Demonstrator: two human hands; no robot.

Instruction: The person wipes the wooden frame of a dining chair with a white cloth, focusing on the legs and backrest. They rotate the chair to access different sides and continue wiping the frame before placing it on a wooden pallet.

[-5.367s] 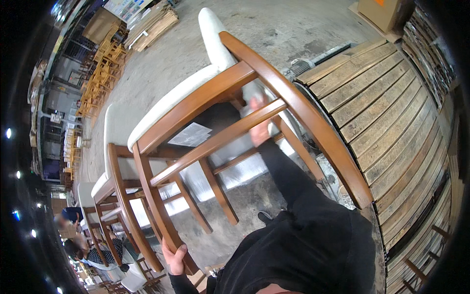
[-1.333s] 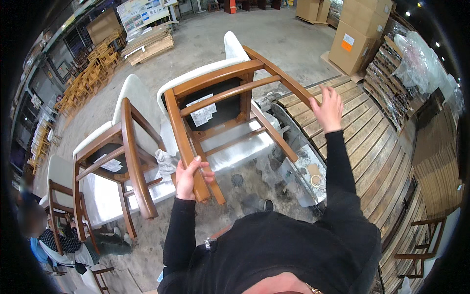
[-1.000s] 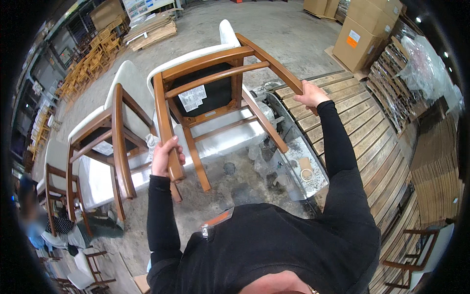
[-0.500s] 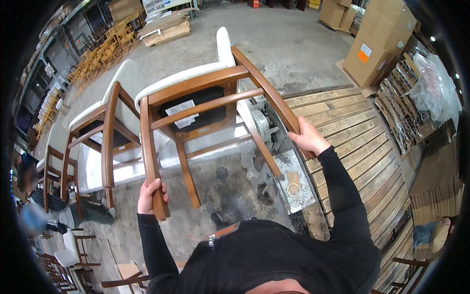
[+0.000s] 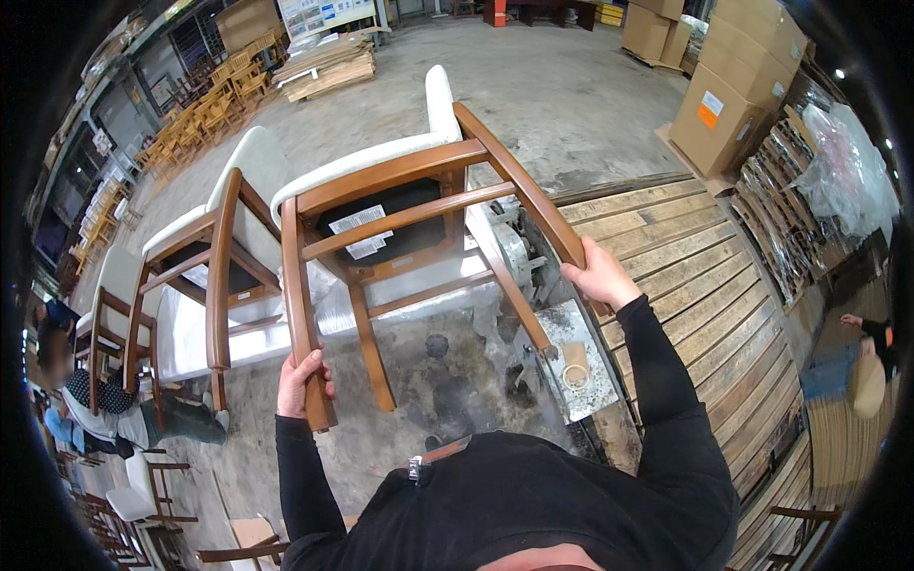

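I hold a wooden chair (image 5: 400,205) tipped over, its legs pointing toward me and its white padded seat and back facing away. My left hand (image 5: 303,379) is closed around the end of the left leg. My right hand (image 5: 600,276) grips the right leg near its end. The black underside of the seat, with a white label, shows between the rails. A second chair of the same kind (image 5: 214,257) lies tipped just to the left, touching the first.
A metal machine (image 5: 547,314) with a speckled plate stands under the chair, beside a wooden plank platform (image 5: 695,266). Cardboard boxes (image 5: 728,114) sit far right. More chairs (image 5: 114,314) and a seated person (image 5: 86,409) are at left. Timber stacks (image 5: 324,67) lie on the concrete floor.
The chair has come lower and nearer to me, now beside the second chair. My left hand slid down to the leg's end; my right hand stays on the right leg.
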